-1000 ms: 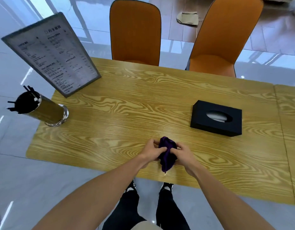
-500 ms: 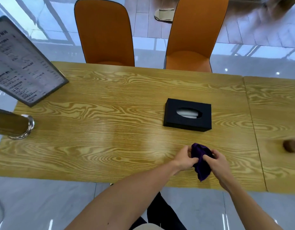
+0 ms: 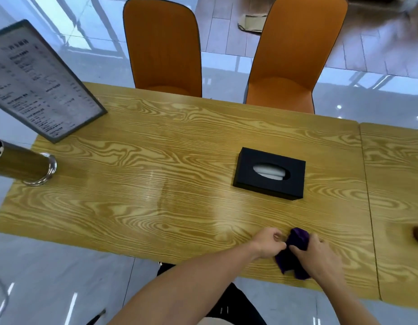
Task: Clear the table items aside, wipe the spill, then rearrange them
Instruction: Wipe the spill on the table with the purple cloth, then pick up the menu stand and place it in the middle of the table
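Head: crumpled purple cloth (image 3: 295, 247) (soft, bunched)

Bare table (image 3: 180, 184) between holder (image 3: 27, 167) and tissue box (image 3: 270, 173) lies unobstructed.

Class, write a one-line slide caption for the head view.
Both hands, left hand and right hand, bunch a purple cloth near the black tissue box.

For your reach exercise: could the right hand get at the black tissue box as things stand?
Probably yes: bare table lies between the right hand and the tissue box, but its grip is on the purple cloth.
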